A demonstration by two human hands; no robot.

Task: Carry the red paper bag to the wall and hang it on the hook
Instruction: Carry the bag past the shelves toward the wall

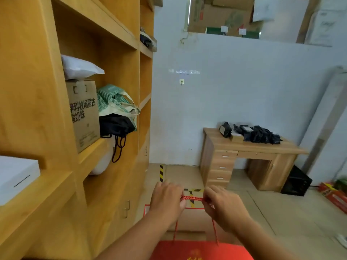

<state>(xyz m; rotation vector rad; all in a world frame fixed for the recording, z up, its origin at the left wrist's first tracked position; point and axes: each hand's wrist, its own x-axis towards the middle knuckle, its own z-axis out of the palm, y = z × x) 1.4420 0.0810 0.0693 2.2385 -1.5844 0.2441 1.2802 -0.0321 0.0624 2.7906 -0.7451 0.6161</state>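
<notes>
The red paper bag [201, 250] hangs low in front of me, its open top showing below my hands. Its red cord handles [191, 198] are stretched level between my hands. My left hand [168, 199] pinches the left end of the cords and my right hand [223, 207] pinches the right end. A small white hook [181, 81] is stuck on the pale wall straight ahead, well above and beyond the bag.
A tall wooden shelf unit [120, 166] lines the left side, holding a cardboard box [83, 113] and cloth bags. A wooden desk [249, 156] with black items stands against the wall at right. Yellow-black tape [161, 173] marks the floor.
</notes>
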